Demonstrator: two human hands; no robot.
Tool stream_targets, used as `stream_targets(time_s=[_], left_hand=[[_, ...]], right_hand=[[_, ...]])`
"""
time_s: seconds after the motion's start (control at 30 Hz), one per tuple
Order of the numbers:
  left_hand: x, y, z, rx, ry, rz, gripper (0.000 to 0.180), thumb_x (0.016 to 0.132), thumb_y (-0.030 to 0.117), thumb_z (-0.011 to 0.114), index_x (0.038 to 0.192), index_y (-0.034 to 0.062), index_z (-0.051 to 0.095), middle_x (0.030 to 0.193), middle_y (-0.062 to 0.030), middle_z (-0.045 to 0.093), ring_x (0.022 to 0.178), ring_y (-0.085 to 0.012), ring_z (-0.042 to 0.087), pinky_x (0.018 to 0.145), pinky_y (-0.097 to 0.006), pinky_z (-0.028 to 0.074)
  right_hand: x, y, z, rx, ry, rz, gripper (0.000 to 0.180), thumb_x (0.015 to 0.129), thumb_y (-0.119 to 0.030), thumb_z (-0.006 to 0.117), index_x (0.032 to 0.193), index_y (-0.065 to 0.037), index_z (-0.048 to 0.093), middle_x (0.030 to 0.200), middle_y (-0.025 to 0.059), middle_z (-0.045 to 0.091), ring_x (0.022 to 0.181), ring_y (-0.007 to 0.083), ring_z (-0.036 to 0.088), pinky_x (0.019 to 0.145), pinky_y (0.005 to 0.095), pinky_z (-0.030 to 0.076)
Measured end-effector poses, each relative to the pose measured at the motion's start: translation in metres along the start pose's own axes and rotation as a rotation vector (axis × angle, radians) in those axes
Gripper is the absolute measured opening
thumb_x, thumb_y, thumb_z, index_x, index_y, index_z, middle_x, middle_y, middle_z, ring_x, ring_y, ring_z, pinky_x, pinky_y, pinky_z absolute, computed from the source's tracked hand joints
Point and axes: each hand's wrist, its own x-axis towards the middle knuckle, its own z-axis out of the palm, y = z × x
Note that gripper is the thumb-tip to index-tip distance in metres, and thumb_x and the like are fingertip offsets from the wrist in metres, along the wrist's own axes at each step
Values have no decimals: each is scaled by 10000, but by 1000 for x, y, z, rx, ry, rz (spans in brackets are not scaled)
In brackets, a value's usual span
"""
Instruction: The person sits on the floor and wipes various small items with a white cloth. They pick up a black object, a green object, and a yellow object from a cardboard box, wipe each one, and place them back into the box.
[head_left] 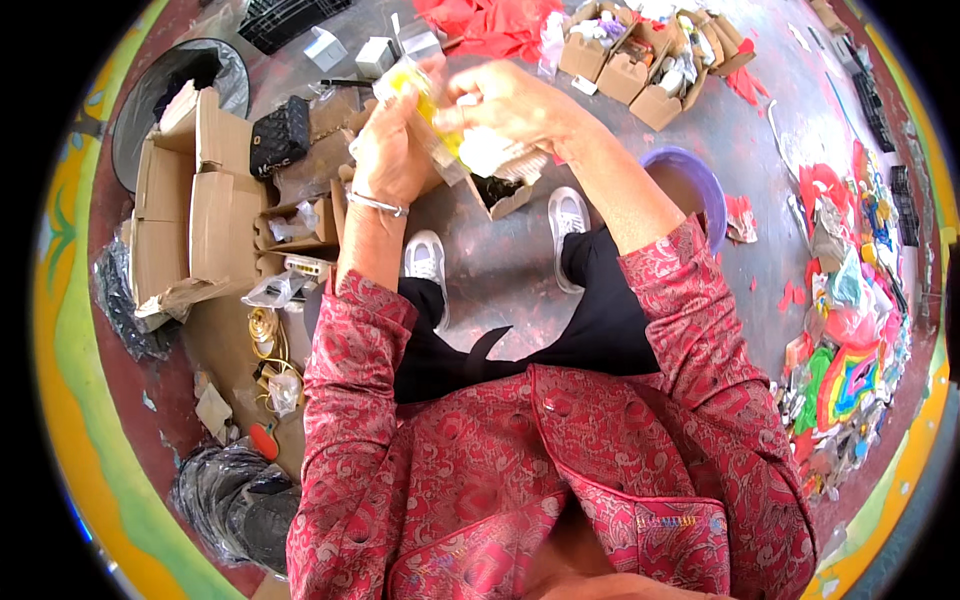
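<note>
Up in front of me, my left hand [393, 150] is wrapped round a yellow-and-white object [408, 80], perhaps a packet; glare and blur hide its exact kind. A metal bangle circles that wrist. My right hand [515, 105] has its fingers curled in against the same object, from the right. Beneath the right hand a white crumpled, paper-like piece [497, 153] shows; whether the fingers pinch it is hidden. Just below stands a small open cardboard box [507, 205] with dark contents, between my two grey-and-white shoes.
Large open cartons [222, 235] stand at the left, beside a black quilted bag [281, 137]. Several filled small cartons [633, 75] sit at the far right, near red sheeting [490, 25]. A purple bucket [710, 195] is by my right knee. Mixed colourful scraps [850, 330] heap along the right.
</note>
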Motion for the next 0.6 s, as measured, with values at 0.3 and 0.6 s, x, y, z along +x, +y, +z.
stream_targets(time_s=[0.3, 0.6], left_hand=[[20, 2, -4, 7, -107, 86, 402, 835, 209, 538, 1184, 30, 452, 1233, -88, 477, 1098, -201, 470, 956, -350, 354], [18, 26, -32, -316, 450, -60, 475, 810, 118, 531, 1199, 24, 276, 1233, -252, 361, 1082, -340, 440, 946, -464, 348]], right_hand=[[21, 9, -8, -87, 6, -96, 202, 771, -174, 627, 895, -14, 617, 714, -9, 572, 605, 55, 533, 510, 207, 417], [39, 87, -47, -460, 50, 179, 189, 717, -195, 636, 687, -9, 614, 588, 13, 543, 527, 75, 489, 479, 265, 391]])
